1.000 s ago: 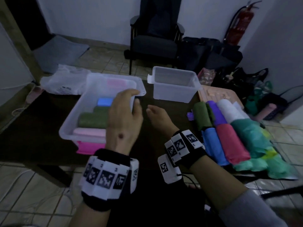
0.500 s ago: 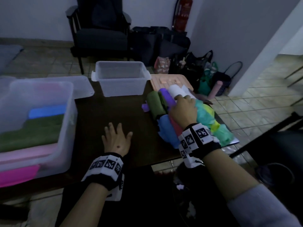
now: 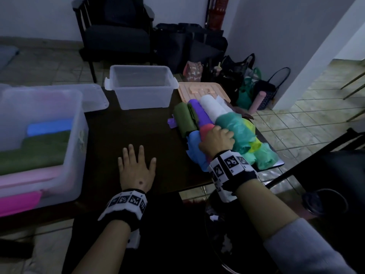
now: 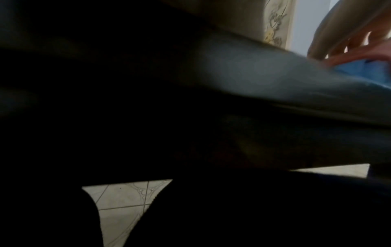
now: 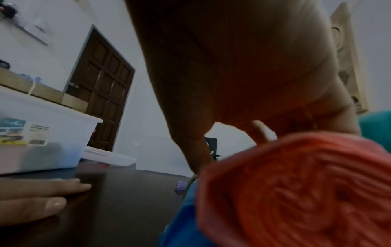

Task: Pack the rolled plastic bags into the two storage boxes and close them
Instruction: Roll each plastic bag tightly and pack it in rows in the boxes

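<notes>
My right hand [image 3: 216, 136] curls over the red roll [image 3: 206, 129] in the pile of rolled bags at the table's right edge; in the right wrist view thumb and fingers straddle the red roll [image 5: 296, 192]. A blue roll [image 3: 194, 149] lies against it on the left, with olive [image 3: 184, 119], purple [image 3: 197, 111], white [image 3: 212, 106] and teal [image 3: 235, 125] rolls around. My left hand [image 3: 136, 163] lies flat on the dark table [image 3: 122, 131], holding nothing. The far clear box [image 3: 141, 86] is empty. The near left box [image 3: 75, 139] holds several rolls.
A beige lid [image 3: 203, 89] lies behind the pile and a clear lid [image 3: 94, 96] behind the left box. Beyond the table stand a dark chair [image 3: 116, 36] and bags [image 3: 237, 76] on the floor. The left wrist view is mostly dark.
My left hand left the left box and settled flat on the table. My right hand reached to the pile, touched the far rolls, then drew back onto the red roll.
</notes>
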A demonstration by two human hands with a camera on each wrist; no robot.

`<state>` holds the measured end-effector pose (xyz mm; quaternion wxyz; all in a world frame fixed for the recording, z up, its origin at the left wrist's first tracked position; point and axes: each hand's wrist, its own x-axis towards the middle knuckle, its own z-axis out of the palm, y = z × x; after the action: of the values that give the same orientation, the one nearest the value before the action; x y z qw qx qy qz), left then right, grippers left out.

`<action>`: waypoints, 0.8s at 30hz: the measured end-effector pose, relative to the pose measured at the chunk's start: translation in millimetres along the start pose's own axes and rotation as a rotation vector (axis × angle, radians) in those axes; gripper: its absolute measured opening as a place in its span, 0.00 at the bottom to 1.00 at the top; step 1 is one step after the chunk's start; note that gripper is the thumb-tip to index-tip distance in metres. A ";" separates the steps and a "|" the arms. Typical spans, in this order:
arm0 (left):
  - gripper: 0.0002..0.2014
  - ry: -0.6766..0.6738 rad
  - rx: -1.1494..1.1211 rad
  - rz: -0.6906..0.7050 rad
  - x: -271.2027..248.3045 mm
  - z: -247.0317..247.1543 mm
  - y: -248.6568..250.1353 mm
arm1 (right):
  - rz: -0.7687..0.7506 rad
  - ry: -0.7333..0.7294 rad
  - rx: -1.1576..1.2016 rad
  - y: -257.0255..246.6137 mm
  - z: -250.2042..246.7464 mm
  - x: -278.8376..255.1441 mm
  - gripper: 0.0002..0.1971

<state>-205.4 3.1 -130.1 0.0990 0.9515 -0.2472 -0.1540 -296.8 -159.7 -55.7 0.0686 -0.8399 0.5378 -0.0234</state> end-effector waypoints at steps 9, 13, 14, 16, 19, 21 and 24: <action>0.31 0.061 -0.002 0.031 -0.5 4.2 -3.6 | -0.060 0.006 0.101 -13.8 -7.3 -2.7 0.23; 0.31 0.083 -0.008 0.048 0.7 6.9 -4.6 | -0.223 -0.053 0.159 -37.0 -27.6 -12.4 0.27; 0.31 0.093 -0.011 0.051 0.6 8.3 -5.0 | -0.250 -0.113 0.217 -45.5 -30.7 -15.0 0.28; 0.31 0.102 -0.018 0.058 0.4 10.0 -6.3 | -0.295 -0.225 0.312 -63.1 -27.7 -18.5 0.29; 0.31 0.089 -0.040 0.077 1.2 10.3 -9.1 | -0.333 -0.340 0.313 -86.1 -5.1 -21.2 0.34; 0.31 0.055 -0.054 0.108 1.9 7.4 -12.9 | -0.366 -0.339 0.233 -94.0 11.5 -23.8 0.31; 0.30 0.021 -0.329 0.145 2.0 -5.7 -24.2 | -0.499 -0.244 0.013 -98.3 33.3 -30.5 0.23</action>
<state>-191.1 23.6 -131.7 0.2668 0.9038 -0.2855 -0.1747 -217.3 -88.5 -73.7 0.1304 -0.9425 0.3022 0.0582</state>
